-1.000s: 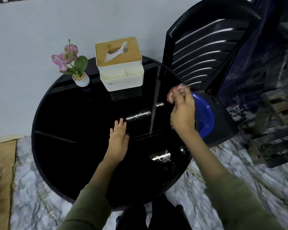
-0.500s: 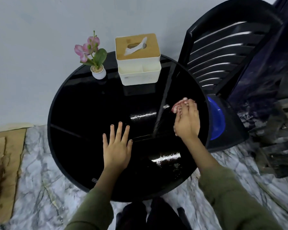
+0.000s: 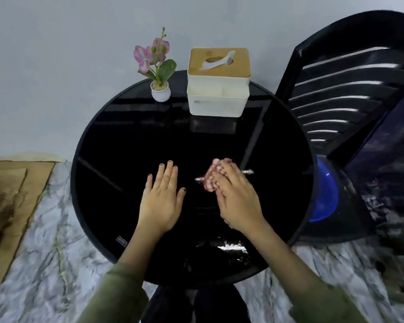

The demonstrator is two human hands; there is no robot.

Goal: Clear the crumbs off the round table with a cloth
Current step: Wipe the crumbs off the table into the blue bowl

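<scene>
Right hand presses a bunched red-checked cloth flat-fingered onto the middle of the round black table; left hand rests spread beside it. No crumbs are discernible, so wiping seems underway. One tissue box, one potted orchid, one blue bowl.

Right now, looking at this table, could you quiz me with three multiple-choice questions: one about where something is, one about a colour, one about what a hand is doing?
1. Where does the tissue box stand?
A. On the chair
B. At the table's far edge, beside the flower pot
C. On the floor

2. What colour is the bowl on the chair seat?
A. Blue
B. Yellow
C. White

3. What is the left hand doing?
A. Gripping the cloth
B. Lifting the pot
C. Lying flat and open on the table

Answers: B, it stands by the wall next to the pot; A, its surface is bright blue; C, its fingers are spread, while the right hand presses the cloth.
</scene>
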